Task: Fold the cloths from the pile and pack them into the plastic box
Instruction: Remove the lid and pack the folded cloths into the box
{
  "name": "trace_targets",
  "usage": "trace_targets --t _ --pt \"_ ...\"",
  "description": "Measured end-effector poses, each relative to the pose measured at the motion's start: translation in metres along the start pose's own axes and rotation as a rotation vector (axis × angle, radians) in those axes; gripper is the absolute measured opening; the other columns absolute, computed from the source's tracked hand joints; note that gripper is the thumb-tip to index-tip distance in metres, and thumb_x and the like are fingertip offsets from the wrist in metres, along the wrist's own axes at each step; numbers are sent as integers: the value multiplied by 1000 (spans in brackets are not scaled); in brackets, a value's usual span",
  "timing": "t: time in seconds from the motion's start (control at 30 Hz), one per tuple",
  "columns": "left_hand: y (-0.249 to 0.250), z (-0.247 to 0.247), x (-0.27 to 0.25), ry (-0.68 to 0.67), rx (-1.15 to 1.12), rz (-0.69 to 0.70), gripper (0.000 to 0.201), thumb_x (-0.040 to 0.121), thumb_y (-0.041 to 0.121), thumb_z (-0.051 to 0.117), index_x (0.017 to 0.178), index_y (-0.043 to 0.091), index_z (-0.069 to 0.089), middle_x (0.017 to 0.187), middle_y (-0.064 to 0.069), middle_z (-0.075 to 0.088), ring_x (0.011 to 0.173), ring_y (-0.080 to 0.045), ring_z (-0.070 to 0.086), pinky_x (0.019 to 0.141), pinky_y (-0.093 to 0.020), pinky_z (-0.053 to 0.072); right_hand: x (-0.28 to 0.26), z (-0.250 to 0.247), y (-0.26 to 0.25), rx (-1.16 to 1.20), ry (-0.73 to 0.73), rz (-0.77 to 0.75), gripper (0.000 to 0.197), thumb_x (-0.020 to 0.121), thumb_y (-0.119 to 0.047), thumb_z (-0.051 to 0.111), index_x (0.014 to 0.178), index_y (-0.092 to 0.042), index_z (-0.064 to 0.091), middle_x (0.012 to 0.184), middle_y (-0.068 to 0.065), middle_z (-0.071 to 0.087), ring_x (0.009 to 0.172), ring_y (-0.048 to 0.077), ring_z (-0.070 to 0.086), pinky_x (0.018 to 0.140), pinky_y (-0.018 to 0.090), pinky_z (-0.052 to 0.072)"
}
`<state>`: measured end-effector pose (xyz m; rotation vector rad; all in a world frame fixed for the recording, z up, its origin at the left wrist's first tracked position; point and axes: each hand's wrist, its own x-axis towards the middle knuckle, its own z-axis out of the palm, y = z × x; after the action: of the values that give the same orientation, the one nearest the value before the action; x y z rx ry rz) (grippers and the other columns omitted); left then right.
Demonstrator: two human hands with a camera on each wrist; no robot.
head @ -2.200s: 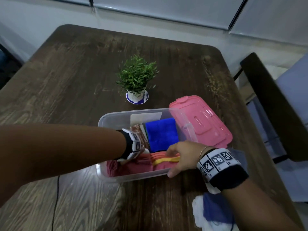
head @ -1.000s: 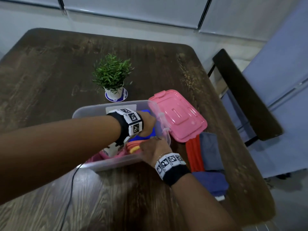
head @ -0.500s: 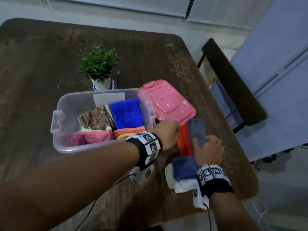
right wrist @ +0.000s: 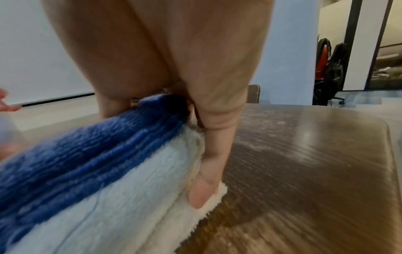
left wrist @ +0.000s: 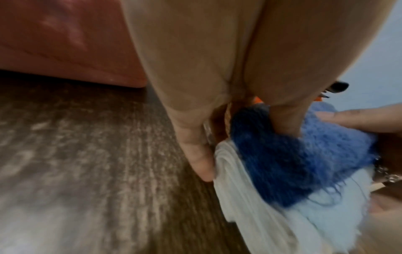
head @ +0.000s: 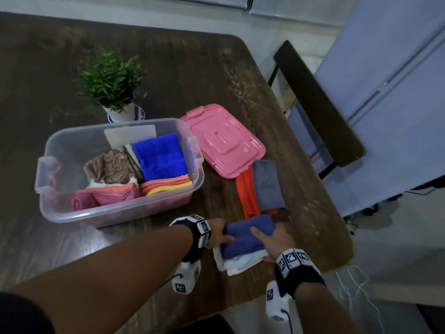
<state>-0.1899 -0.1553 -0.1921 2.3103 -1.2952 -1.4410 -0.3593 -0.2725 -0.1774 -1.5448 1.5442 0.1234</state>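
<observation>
Now both hands bracket the folded dark-blue terry cloth [head: 248, 237] that lies on a fluffy white cloth [head: 237, 262] near the worktop's [head: 168, 68] near right corner. The left hand [head: 218, 233] pinches its left end, thumb on top; the right hand [head: 274, 239] clasps the right end, fingers running down the stack's side. To lift only the blue piece, I'd slide the fingertips between blue and white, keep the fold pressed flat, then carry it level to the clear plastic box [head: 115, 213], whose far left corner looks free.
</observation>
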Motion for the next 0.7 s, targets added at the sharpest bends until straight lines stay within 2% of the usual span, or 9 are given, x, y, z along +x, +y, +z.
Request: trace_targets --t 0.1,0.17,0.2,0.27,0.33,0.4,0.47,0.57,0.7 --pt "-23 -11 -10 -137 -155 -42 49 88 41 67 125 13 51 113 -10 63 88 -31 67 68 -39 59 -9 16 -9 -26 -72 -47 76 69 -50 84 128 -20 46 120 7 60 96 29 64 60 37 61" --pt "-35 -17 -18 -184 -191 -82 50 82 38 71 123 16 53 109 -7 59 86 -27 62 58 -31 53 -15 32 -14 -55 -104 -97 75 66 -50 86 124 -23 48 117 4 62 95 27 66 63 38 61" --pt "-40 -19 -22 -185 -200 -100 55 76 42 72 123 19 55 110 -5 59 89 -25 61 61 -30 52 -18 41 -16 -76 -119 -128 72 65 -50 86 122 -24 50 115 2 64 95 26 66 68 40 61" --pt "-48 -19 -25 -166 -204 -99 75 61 60 71 124 23 58 118 -3 61 99 -23 61 81 -34 56 -24 56 -22 -128 -152 -192 65 67 -49 85 118 -20 57 109 0 67 94 21 67 78 40 60" --pt "-52 -14 -26 -117 -154 -51 85 54 73 68 123 23 60 120 -1 64 106 -22 62 95 -39 51 -30 66 -28 -190 -167 -239 57 72 -45 84 114 -14 61 100 -3 66 89 16 64 74 31 55" --pt "-50 -10 -30 -49 -63 -34 76 68 68 68 126 21 57 124 -2 62 109 -23 60 99 -40 48 -33 69 -31 -264 -151 -254 52 76 -44 81 113 -16 58 97 -4 61 87 15 58 70 25 44" --pt "-46 -5 -31 68 37 -15 63 79 56 68 128 17 53 127 -5 58 112 -26 58 98 -40 47 -29 69 -31 -278 -139 -263 52 76 -43 80 114 -16 57 99 -3 62 88 16 59 75 26 43" --pt "-37 -3 -31 214 106 -5 54 83 45 68 123 14 50 127 -10 52 114 -31 55 97 -40 46 -25 70 -33 -194 -107 -264 52 78 -35 81 118 -13 55 105 2 66 91 19 62 80 30 48" --pt "-37 -10 -33 284 140 -5 54 85 40 67 126 13 46 128 -8 48 117 -32 51 96 -39 42 -28 72 -37 -64 -63 -278 51 83 -25 77 125 -15 50 104 -2 60 91 15 58 78 27 42"
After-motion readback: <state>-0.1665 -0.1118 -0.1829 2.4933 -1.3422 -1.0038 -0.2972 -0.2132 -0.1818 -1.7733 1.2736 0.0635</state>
